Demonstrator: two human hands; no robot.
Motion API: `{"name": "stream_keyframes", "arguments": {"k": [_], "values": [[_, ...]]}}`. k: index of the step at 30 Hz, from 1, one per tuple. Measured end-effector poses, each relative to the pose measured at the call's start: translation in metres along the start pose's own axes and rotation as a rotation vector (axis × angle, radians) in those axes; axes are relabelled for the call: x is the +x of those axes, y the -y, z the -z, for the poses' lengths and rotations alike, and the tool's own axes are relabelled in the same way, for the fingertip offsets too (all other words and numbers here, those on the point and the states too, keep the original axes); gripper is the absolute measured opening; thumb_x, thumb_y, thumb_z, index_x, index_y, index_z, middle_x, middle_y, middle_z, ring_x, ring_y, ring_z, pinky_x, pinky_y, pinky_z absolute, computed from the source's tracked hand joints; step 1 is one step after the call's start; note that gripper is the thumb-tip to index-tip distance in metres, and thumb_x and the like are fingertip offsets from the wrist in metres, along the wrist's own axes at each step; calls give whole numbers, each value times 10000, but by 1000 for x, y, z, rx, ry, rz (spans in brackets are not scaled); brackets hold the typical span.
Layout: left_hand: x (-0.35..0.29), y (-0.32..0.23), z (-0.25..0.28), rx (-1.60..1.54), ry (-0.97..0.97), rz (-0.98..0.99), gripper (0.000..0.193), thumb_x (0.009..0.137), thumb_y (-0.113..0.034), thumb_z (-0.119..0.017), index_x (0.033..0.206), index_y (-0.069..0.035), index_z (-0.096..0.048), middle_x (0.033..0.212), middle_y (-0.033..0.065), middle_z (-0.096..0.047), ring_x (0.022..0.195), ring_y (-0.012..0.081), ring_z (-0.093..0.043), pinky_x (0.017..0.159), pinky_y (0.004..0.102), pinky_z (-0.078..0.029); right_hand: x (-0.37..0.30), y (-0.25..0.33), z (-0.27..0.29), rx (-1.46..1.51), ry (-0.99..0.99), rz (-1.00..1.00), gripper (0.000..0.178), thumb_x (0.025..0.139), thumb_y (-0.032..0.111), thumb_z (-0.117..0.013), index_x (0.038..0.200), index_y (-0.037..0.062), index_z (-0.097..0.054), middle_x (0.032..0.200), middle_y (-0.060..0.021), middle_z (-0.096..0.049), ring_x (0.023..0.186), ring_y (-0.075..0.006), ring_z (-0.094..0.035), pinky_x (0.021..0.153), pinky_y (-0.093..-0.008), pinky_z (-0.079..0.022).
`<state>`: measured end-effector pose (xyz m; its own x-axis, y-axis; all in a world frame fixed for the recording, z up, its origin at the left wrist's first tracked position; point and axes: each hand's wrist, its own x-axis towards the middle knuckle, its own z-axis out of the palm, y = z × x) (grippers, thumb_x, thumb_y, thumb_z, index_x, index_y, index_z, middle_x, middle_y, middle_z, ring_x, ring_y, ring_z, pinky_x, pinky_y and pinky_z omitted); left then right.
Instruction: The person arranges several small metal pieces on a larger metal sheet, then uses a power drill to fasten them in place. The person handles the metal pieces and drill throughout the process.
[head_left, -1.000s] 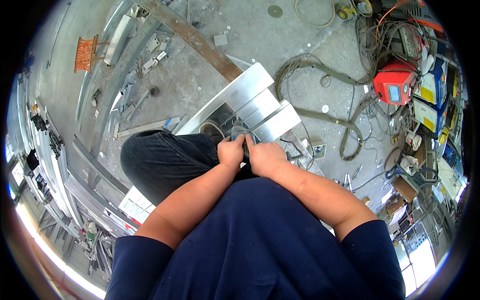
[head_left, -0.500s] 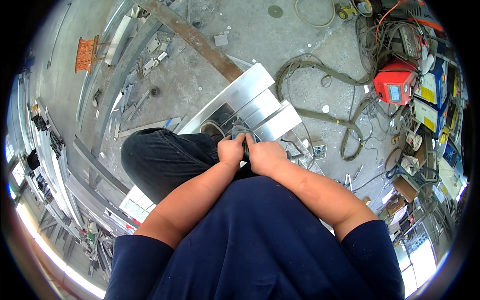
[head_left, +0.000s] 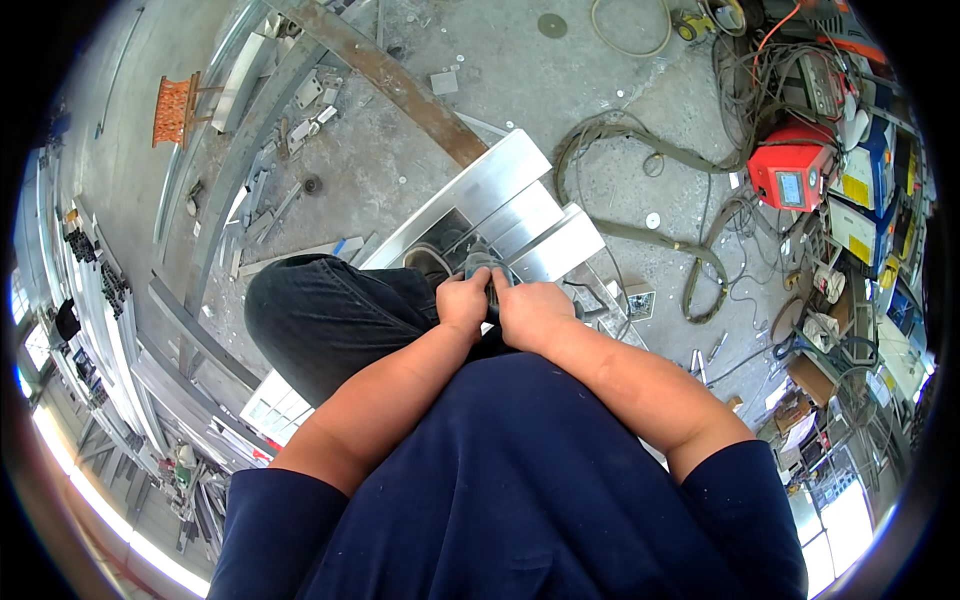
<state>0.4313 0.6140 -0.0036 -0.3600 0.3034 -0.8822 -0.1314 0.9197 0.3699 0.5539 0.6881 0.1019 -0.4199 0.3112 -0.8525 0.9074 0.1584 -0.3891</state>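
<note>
Both of my hands are closed, side by side, round a grey-blue hand-held power tool (head_left: pixel 481 259) in front of my body. My left hand (head_left: pixel 462 303) grips its left side, and my right hand (head_left: pixel 532 311) grips the right, with both thumbs on top. The tool's lower body is hidden by my hands, and its exact kind cannot be made out. Its front end points away from me, over shiny silver metal profiles (head_left: pixel 512 216) lying side by side. My shoe (head_left: pixel 428 262) is just left of the tool, close to the metal.
A rusty steel beam (head_left: pixel 400 75) runs from the far left to the metal profiles. On the right stand a red machine (head_left: pixel 792 172) and tangled cables; a thick hose (head_left: pixel 640 229) winds across the floor. Long metal bars (head_left: pixel 215 180) and offcuts lie on the left.
</note>
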Motion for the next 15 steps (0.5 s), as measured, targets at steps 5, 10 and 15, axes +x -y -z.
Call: {"name": "stream_keyframes", "arguments": {"k": [5,10,15], "values": [[-9,-14,4,-52,90,47,494,807,-257,-689,1081,149,-628,953,192,-697,828,221,-651,748,330,-501,0,0,2,6,11,-2,724,787,124,-556,1459,-31,-333,927,-178,-716,860,-321,-705,756,-413,-559],[-8,-13,3,-51,75,43,454,804,-253,-695,1048,127,-650,933,174,-698,805,212,-648,729,333,-500,2,-1,0,3,-2,5,716,790,126,-554,1454,-32,-339,932,-176,-716,861,-320,-706,756,-413,-558],[-2,-9,5,-64,96,89,455,800,-257,-704,1047,122,-655,929,172,-697,805,213,-649,714,343,-502,11,-3,-3,-4,-30,7,717,782,127,-571,1445,-34,-349,926,-177,-716,859,-319,-706,758,-412,-556]]}}
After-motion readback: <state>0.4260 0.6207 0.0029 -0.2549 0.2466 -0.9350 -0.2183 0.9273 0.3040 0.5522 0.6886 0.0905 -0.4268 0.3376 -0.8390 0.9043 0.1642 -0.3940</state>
